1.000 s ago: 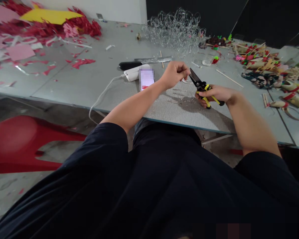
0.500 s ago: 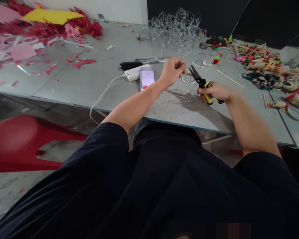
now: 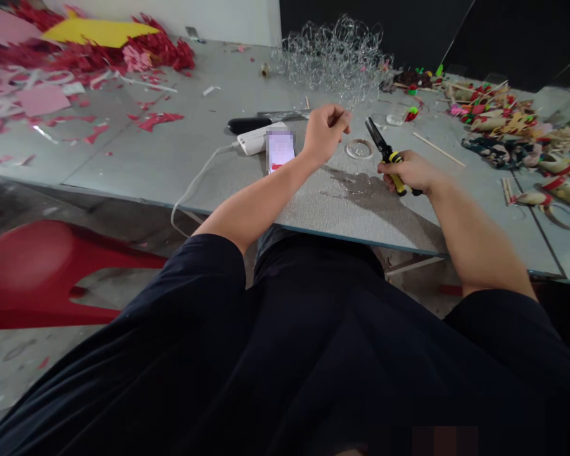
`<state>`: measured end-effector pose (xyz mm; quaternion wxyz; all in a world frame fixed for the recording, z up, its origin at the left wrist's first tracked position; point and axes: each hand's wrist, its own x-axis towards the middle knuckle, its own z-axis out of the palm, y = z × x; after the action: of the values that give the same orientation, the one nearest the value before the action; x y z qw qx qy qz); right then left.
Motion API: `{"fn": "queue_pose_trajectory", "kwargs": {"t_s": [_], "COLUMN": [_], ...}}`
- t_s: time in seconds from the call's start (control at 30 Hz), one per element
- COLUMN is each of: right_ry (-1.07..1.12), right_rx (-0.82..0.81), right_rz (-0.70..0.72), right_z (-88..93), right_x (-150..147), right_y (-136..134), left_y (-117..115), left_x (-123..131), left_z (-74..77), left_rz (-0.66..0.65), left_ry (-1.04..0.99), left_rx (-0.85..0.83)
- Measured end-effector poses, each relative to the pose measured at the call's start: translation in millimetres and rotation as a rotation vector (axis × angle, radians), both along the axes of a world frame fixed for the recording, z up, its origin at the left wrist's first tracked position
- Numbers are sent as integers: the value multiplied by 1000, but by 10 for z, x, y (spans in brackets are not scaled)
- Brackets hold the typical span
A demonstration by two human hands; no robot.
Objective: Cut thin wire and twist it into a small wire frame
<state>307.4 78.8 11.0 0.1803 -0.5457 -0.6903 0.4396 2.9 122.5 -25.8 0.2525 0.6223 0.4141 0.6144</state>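
Observation:
My right hand point(image 3: 411, 172) is wrapped round the handles of black-and-yellow pliers point(image 3: 384, 151). Their jaws point up and away over the table and look almost closed. Left of them, my left hand point(image 3: 327, 132) is pinched, thumb against fingers; whatever it may hold is too fine to make out. On the table between the hands sits a small round dish point(image 3: 360, 158) with tiny pale bits inside. Thin wire pieces point(image 3: 356, 190) lie in front of it, partly in shadow. A phone point(image 3: 282, 152) with a lit screen leans on a white power strip point(image 3: 251, 143) beside my left forearm.
Behind my hands stands a heap of curly silver wire point(image 3: 335, 60). A black-handled tool point(image 3: 249, 125) lies behind the power strip. Colourful small crafts point(image 3: 498, 126) and a thin stick point(image 3: 437, 149) are to the right, red and pink paper scraps point(image 3: 159, 120) to the left. A red stool point(image 3: 33, 272) stands below.
My left hand has drawn slightly left, away from the pliers. The pliers' jaws have come closer together, and my right hand has shifted only a little.

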Motion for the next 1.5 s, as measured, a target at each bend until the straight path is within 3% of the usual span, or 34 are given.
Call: {"fn": "queue_pose_trajectory", "kwargs": {"t_s": [0.27,0.6,1.03,1.27,1.5], "right_ry": [77,59,-66,-151,-230], "right_rx": [-10,-18,41,73,122], "right_rz": [-62,-57,9,106,158], "right_z": [44,-4,-70,58,82], "right_x": [-64,-42,-24,-67,-123], "right_y": [-89,-67,1,-102,-172], "left_y": [-300,-20,-163,-339,-113], "left_x": [-6,-45,13,51,67], "left_z": [268,38,93,229,-13], "left_rz": [92,30,26,-1,-46], "left_ry": [-32,-161,-117,-91,20], "left_rx": [-116,-4,-72,-140,-68]}}
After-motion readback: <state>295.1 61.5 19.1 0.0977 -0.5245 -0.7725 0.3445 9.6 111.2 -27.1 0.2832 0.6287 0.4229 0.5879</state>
